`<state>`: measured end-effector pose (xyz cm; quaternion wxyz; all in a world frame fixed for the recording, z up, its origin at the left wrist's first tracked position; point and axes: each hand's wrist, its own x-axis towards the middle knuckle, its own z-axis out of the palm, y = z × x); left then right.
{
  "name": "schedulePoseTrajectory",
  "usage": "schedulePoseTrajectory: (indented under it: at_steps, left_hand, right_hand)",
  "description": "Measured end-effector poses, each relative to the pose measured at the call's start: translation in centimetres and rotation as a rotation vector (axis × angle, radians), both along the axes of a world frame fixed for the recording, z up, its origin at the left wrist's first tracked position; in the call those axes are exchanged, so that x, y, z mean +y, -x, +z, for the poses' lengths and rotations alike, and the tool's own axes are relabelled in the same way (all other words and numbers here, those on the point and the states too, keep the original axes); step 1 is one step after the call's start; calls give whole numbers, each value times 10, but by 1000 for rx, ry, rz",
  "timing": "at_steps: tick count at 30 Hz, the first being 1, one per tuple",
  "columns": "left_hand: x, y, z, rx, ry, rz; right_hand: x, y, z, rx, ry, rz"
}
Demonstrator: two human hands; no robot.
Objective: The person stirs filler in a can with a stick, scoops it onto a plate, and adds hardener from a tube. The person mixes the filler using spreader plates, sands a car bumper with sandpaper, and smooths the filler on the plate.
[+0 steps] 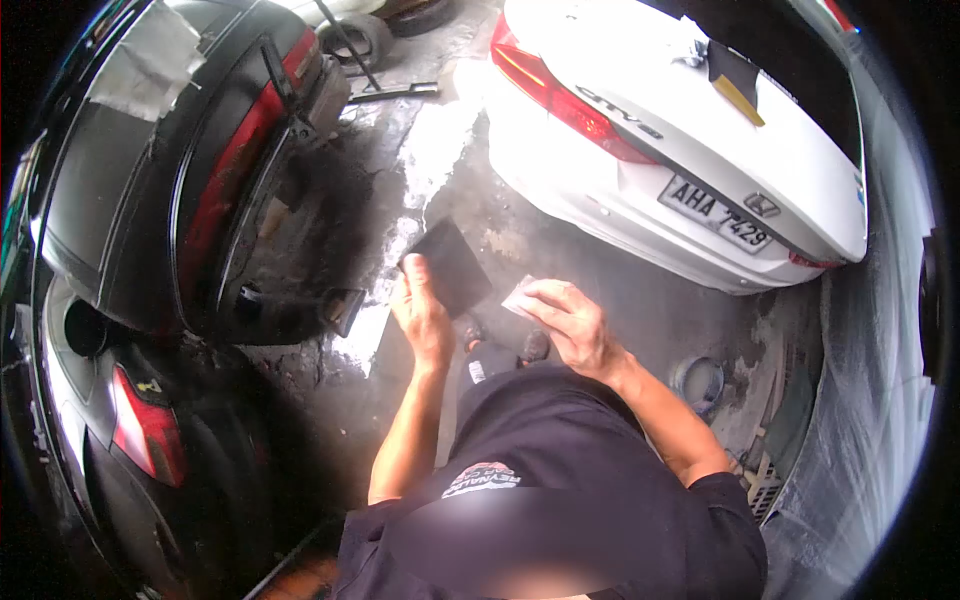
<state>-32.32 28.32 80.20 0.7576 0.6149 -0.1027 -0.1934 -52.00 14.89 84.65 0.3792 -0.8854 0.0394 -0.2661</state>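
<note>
My left hand (425, 315) is closed on a flat, dark, square sheet (455, 270), its thumb lying across the near face. The sheet looks like sandpaper, but its surface is too blurred to be sure. To the right, my right hand (575, 325) pinches a small whitish piece (518, 297) between thumb and fingers; what it is made of I cannot make out. Both hands are in front of my body at about waist height, a short gap apart. Neither hand touches a car.
A white car (590, 190) stands ahead to the right, with a dark and yellow item (737, 85) on its boot lid. Dark cars (110, 190) line the left side. A round tub (698, 383) sits on the floor at right, near plastic sheeting (870, 400).
</note>
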Motion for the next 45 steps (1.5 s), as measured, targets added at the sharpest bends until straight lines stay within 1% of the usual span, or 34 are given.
schedulePoseTrajectory:
  at_steps: [1, 2, 3, 5, 7, 9, 10, 11, 12, 13, 14, 15, 17, 18, 19, 21, 22, 24, 27, 28, 29, 30, 31, 32, 33, 35, 36, 37, 39, 40, 41, 43, 44, 45]
  left_hand:
    - [-9, 9, 6, 44, -23, 17]
    - [-12, 18, 13, 343, -57, 39]
    - [-2, 16, -37, 541, 199, -121]
    - [-9, 40, 4, 758, 163, -124]
    - [-4, 39, -7, 760, 225, -152]
    - [4, 39, -17, 761, 282, -174]
    - [7, 39, -16, 673, 289, -161]
    - [5, 36, -7, 583, 297, -149]
    - [7, 34, 3, 546, 313, -135]
    - [9, 34, 27, 514, 323, -123]
    - [5, 30, 38, 417, 350, -109]
    - [3, 29, 46, 337, 280, -112]
    - [7, 21, 17, 33, 12, -124]
    - [9, 27, 39, -25, -207, -221]
    - [4, 30, 12, -71, -145, -215]
    - [-3, 36, 23, -200, -185, -93]
    - [-4, 36, 26, -192, -192, -96]
    - [-6, 33, 28, -99, -114, 18]
    - [1, 25, 3, -8, -89, 38]
    - [4, 18, -4, -60, -65, 45]
    - [1, 16, 7, -54, -69, 46]
    - [-1, 14, 20, 54, 87, 81]
    - [-2, 12, 29, 162, 244, 115]
    - [1, 6, 25, 155, 283, 45]
    - [0, 7, 23, 157, 285, 52]
    - [-6, 14, 19, 371, 137, 60]
    - [-4, 13, -18, 498, 238, -29]
    - [-11, 25, -14, 651, 162, 64]
    - [-11, 34, -2, 856, 323, -132]
    - [-11, 38, 5, 791, 321, -114]
    - [-9, 40, 3, 796, 324, -112]
    - [-6, 36, 1, 717, 308, -95]
    - [0, 33, 4, 734, 364, -168]
    - [1, 29, 10, 719, 363, -184]
  right_hand:
    - [1, -4, 22, -126, -16, -21]
    - [1, -5, 36, -124, 10, 68]
    - [4, -6, 35, -131, 19, 67]
    - [12, -7, 28, -142, 127, 157]
    - [7, -3, 23, -91, 177, 161]
    - [2, -1, 17, 9, 148, 49]
    - [-1, 1, 23, 35, 115, 24]
    - [-10, 4, 11, 29, 122, 23]
    - [-21, 10, -12, 181, 152, 34]
    - [-24, 14, -26, 338, 175, 41]
    - [-24, 13, -20, 281, 88, -20]
    - [-28, 4, -12, 284, 95, -13]
    - [-22, -15, 11, 16, 191, -219]
    - [-23, -27, 27, -10, 254, -118]
    - [-12, -31, 26, -4, 246, -124]
    - [9, -34, 22, 24, 383, -64]
    - [15, -31, 14, 35, 336, -22]
    - [21, -24, -4, 49, 346, -18]
    - [17, -14, -15, 92, 346, -13]
    - [13, -11, -17, 117, 342, -10]
    - [6, -7, -21, 123, 338, -8]
    - [-1, -3, -27, 161, 288, 1]
    - [-4, -3, -25, 199, 239, 9]
    - [-7, -6, -21, 112, 84, -6]
    - [-9, -6, -15, 114, 85, 1]
    - [-4, -14, 36, -98, -65, -18]
    - [-6, -13, 38, -104, -33, 74]
    - [-4, -12, 36, -106, -27, 66]
    - [4, -10, 24, -87, 133, 184]
    - [2, -8, 19, -36, 201, 163]
    - [-1, -5, 16, -30, 202, 166]
    - [-11, -4, 10, 59, 104, 31]
    - [-27, 6, -23, 160, 298, 48]
    - [-30, 10, -31, 145, 302, 34]
